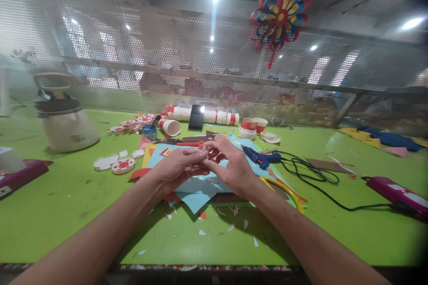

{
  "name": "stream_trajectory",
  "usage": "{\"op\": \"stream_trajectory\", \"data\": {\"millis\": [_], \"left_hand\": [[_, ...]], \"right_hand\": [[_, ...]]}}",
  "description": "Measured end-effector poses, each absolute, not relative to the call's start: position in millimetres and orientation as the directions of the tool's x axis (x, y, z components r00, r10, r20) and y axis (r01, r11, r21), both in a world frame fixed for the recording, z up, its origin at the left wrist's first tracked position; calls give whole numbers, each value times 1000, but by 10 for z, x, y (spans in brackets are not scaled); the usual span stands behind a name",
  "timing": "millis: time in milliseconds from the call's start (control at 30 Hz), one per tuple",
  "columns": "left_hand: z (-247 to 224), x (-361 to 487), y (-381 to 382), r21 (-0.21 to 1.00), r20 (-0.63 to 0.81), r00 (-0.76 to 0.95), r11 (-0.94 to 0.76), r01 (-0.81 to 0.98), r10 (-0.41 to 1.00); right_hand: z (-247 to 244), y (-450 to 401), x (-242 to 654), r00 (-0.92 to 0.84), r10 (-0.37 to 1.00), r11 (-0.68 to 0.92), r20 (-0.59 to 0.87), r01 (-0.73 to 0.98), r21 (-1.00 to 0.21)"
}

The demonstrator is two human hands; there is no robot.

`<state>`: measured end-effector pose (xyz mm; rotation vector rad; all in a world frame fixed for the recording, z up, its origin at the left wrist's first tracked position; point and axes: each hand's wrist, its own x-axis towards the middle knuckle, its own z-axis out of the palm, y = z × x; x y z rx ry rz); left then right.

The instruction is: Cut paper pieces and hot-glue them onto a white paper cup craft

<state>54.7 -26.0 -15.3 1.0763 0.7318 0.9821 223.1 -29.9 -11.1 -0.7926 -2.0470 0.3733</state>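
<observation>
My left hand and my right hand meet at the fingertips over a pile of coloured paper. Both are closed in a pinch; whatever lies between the fingers is too small to make out. Beneath them spreads light blue paper with small scraps on it. Just behind the hands lie scissors with orange-red handles. A blue glue gun rests right of my right hand. Under my right forearm, a yellow scissor handle shows in part.
Paper cups, a phone, a blue jar and red-and-white discs stand or lie around the pile. At left is a large jug. A black cord runs to a purple power strip. Scraps litter the green table.
</observation>
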Motion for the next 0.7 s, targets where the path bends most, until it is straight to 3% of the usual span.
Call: {"op": "stream_trajectory", "data": {"millis": [700], "left_hand": [[-140,556,-268,971,34,467,82,-226,884]], "right_hand": [[-107,-284,2250,-413,677,736,609,380,-560]]}}
